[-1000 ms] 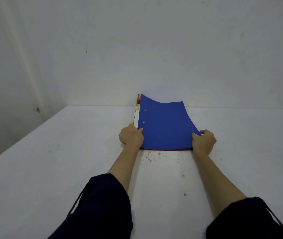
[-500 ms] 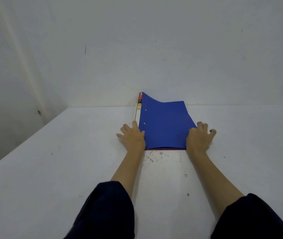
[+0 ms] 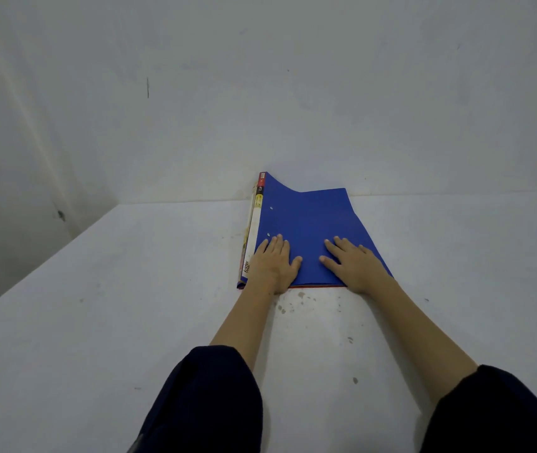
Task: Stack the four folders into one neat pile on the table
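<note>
Flat and open, gripping nothing, your left hand [image 3: 273,261] and right hand [image 3: 353,264] press the folder pile [image 3: 306,223] at frame centre; lift unevenly and its curled far corner may shift covers askew.

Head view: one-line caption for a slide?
Left hand and right hand rest flat on the blue top folder of a pile on a white table.

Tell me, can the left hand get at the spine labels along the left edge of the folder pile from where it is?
Probably yes. The left hand lies flat on the blue folder, right beside the spine labels, and nothing lies between them.
</note>
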